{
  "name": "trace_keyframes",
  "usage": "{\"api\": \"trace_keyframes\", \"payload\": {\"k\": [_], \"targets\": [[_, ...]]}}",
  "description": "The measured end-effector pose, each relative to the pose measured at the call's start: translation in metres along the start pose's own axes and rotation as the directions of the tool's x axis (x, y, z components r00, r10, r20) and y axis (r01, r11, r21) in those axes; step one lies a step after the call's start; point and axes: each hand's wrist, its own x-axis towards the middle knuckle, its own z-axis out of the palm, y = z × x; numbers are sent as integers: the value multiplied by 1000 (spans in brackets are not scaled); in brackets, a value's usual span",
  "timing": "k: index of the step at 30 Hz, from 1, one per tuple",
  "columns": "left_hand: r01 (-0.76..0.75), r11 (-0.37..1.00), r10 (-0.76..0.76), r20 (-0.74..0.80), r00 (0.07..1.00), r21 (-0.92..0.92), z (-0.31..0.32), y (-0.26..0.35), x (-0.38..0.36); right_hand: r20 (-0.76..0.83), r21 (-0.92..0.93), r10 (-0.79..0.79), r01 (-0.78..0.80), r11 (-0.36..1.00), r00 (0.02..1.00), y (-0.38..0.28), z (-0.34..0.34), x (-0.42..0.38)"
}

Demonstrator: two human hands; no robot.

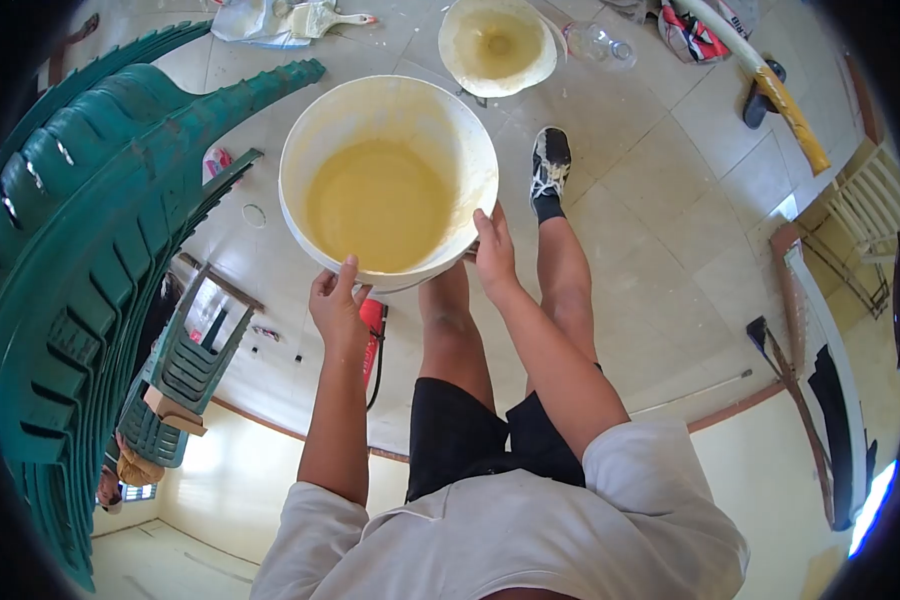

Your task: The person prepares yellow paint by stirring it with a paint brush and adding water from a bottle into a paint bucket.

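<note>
A large white bucket (300, 130) with pale yellow paint (380, 205) in it is held up in front of my legs. At its near left rim, my left hand (339, 300) grips with the thumb over the edge. My right hand (494, 250) holds the rim on the near right side, thumb on top and the other fingers mostly hidden under the wall. Beyond the bucket, a second white container (460, 45) with a little yellow paint at its bottom stands on the tiled floor.
Stacked green plastic chairs (100, 220) rise close on the left. A paintbrush (320, 18) lies at the far left, with a clear plastic bottle (600, 45) at the far right. A yellow-ended pole (795, 125) slants in at right. A red fire extinguisher (372, 335) stands near my left arm.
</note>
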Motion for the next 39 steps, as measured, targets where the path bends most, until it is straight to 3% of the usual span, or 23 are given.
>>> {"api": "trace_keyframes", "payload": {"k": [4, 11, 18, 20, 27, 35, 39], "targets": [[-89, 994, 95, 106, 990, -57, 17, 4, -3, -203, -125, 24, -50, 991, 979, -14, -1, 32], [-125, 975, 171, 263, 949, -183, 46, 20, -13, -248, -58, 62, -79, 995, 967, -56, -7, 66], [-132, 965, 215, 400, 891, -225, 72, 37, -23, -195, 0, 153, -155, 988, 969, -72, -13, 104], [-57, 946, 209, 468, 859, -319, 77, 40, -23, -184, -2, 170, -173, 985, 968, -74, -16, 113], [-78, 966, 211, 574, 791, -247, 97, 42, -19, -135, 29, 212, -210, 977, 968, -78, -32, 140], [18, 957, 223, 774, 592, -289, 120, 45, -22, -28, 150, 274, -267, 952, 961, -78, -49, 156], [93, 935, 219, 763, 608, -342, 131, 45, -25, 70, 221, 248, -257, 941, 966, -77, -57, 160]]}}
